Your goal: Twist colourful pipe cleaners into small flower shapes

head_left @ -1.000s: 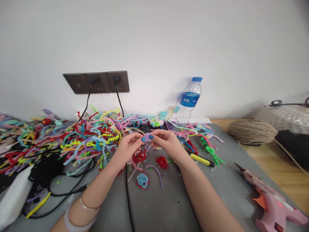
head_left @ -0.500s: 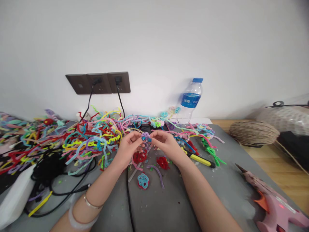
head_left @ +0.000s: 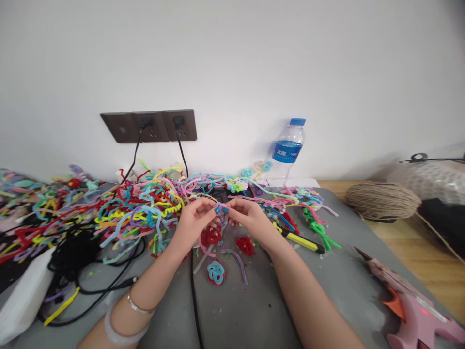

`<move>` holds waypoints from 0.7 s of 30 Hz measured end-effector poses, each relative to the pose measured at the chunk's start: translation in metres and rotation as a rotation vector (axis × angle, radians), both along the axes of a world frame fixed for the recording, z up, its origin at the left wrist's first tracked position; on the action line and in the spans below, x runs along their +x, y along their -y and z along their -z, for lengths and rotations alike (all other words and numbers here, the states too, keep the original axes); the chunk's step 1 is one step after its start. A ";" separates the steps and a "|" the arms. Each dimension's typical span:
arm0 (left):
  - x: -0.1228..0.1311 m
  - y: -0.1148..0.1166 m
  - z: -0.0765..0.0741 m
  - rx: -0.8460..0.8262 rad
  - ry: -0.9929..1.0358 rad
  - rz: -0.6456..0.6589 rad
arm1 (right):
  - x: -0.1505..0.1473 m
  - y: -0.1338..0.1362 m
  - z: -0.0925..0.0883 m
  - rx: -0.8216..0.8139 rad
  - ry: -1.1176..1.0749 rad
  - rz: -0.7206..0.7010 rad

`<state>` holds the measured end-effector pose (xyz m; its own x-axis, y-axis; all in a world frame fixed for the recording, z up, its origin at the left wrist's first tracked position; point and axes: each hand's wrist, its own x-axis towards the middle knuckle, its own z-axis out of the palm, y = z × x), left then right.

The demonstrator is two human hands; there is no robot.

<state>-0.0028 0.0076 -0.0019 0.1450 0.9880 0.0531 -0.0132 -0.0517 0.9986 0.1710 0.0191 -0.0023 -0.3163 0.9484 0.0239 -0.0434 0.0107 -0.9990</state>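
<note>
A small purple pipe-cleaner flower (head_left: 220, 207) is pinched between my two hands above the grey table. My left hand (head_left: 198, 218) grips its left side with thumb and fingertips. On the other side my right hand (head_left: 247, 218) closes on it the same way, the thumbs almost meeting. Fingers partly hide its shape. Below the hands lie a red pipe-cleaner flower (head_left: 210, 236) and another red piece (head_left: 245, 245). Closer to me are a light-blue flower (head_left: 216, 273) with a red edge and a loose purple pipe-cleaner strip (head_left: 238, 264).
Tangled coloured pipe cleaners (head_left: 141, 203) heap up on the left. A yellow utility knife (head_left: 301, 240) lies right of my hands, with a pink glue gun (head_left: 407, 300) at the right edge. Behind stand a plastic bottle (head_left: 286, 151) and a twine ball (head_left: 383, 201). Black cable (head_left: 194, 300) crosses the table.
Both thumbs have shifted slightly on the purple flower and sit a little closer together. Nothing else on the table has visibly moved.
</note>
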 end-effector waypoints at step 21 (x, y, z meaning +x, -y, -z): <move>0.009 0.005 -0.005 -0.186 0.204 -0.110 | -0.012 0.006 0.000 0.161 0.016 0.184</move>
